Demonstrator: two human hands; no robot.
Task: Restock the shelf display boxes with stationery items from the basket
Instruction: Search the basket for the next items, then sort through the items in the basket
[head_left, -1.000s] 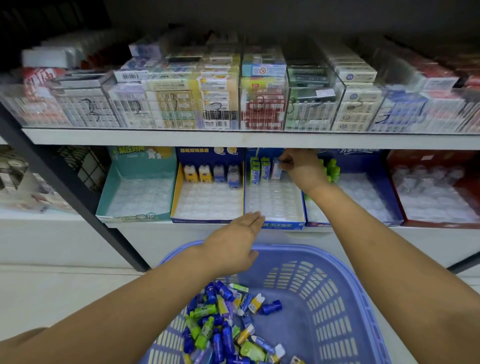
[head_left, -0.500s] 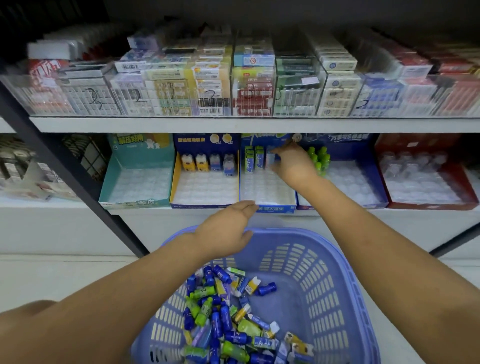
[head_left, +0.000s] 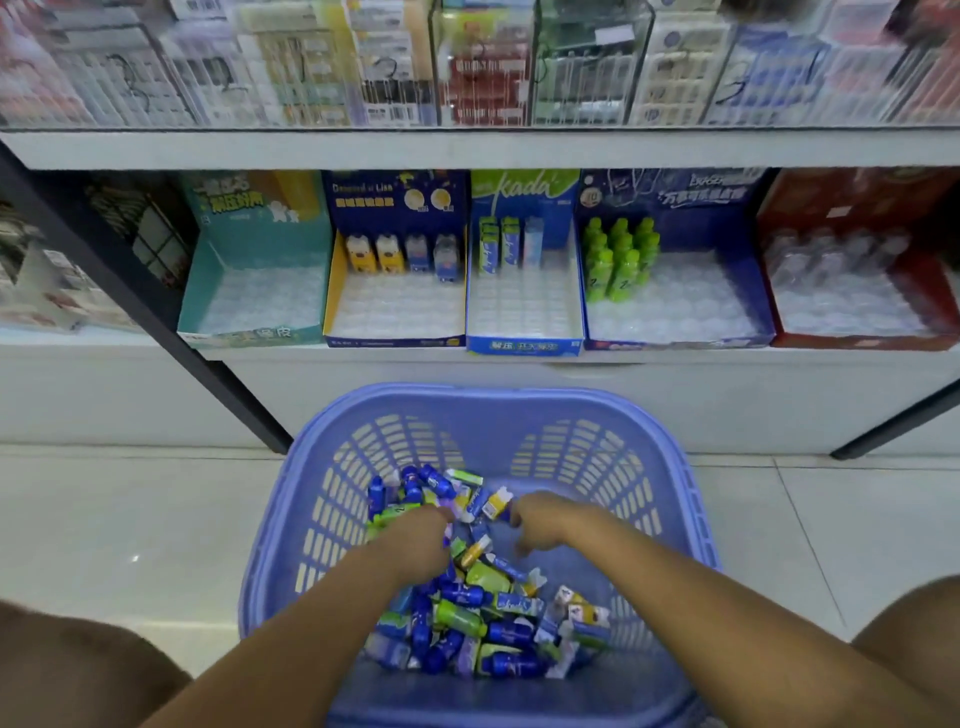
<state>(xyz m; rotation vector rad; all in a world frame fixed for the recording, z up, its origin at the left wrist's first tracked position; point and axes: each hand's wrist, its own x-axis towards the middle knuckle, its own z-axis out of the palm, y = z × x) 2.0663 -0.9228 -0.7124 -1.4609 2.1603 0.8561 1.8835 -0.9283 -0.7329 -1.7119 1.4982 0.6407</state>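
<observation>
Our left hand (head_left: 415, 540) and right hand (head_left: 545, 525) are down in the blue basket (head_left: 691, 509), on the heap of stationery items (head_left: 483, 623); their grip is hidden; above, the kada box (head_left: 524, 345) stands beside green bottles (head_left: 621, 260).

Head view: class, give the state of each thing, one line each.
Lilac slotted plastic basket, holds heaped small items.
Left hand, in the basket; grip hidden.
Right hand, in the basket; grip unclear.
Teal cardboard display box, empty.
Yellow-edged navy cardboard box, four items at back.
Blue "kada" cardboard box, few items at back.
Dark-blue cardboard box of green bottles, partly filled.
Red cardboard box, contents blurred.
</observation>
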